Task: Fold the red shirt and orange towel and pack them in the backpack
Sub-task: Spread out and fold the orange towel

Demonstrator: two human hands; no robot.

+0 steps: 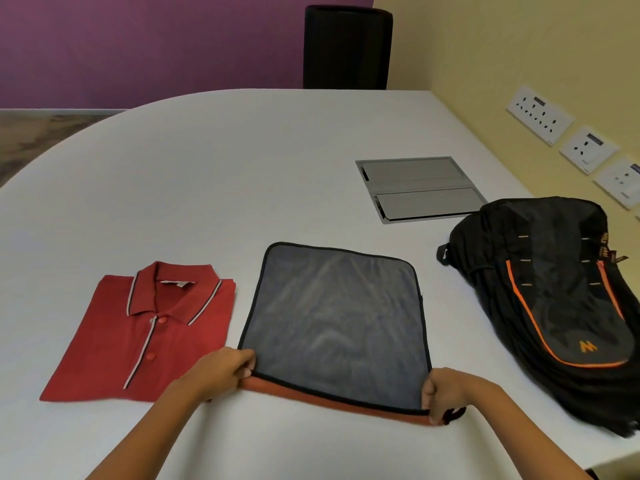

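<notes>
A: Where's the towel [334, 317]?
B: Middle of the white table [214, 188], spread flat with its grey face up and an orange strip showing along the near edge. It's close to square; the near edge runs roughly from 9 o'clock down toward 4 o'clock, so the whole piece sits slightly skewed.

A: And the hands?
B: The left hand [221, 370] pinches the near left corner, fingers curled over the edge. The right hand [446, 393] pinches the near right corner, lifting it a little; a black loop sticks out just beside its fingers.

A: The red shirt [145, 334]?
B: At 9 o'clock from the towel, already folded, collar toward 12 o'clock, long axis running 12 to 6 with a slight lean. A white neck label shows, unreadable.

A: The backpack [554, 299]?
B: At 3 o'clock, lying on its back, long axis from about 11 to 5. Black with orange piping and an orange "W"-like logo near its lower end. Side lettering is too small to read.

A: Anything else?
B: A grey cable hatch [420, 188] at 1 o'clock, beyond the towel.
</notes>
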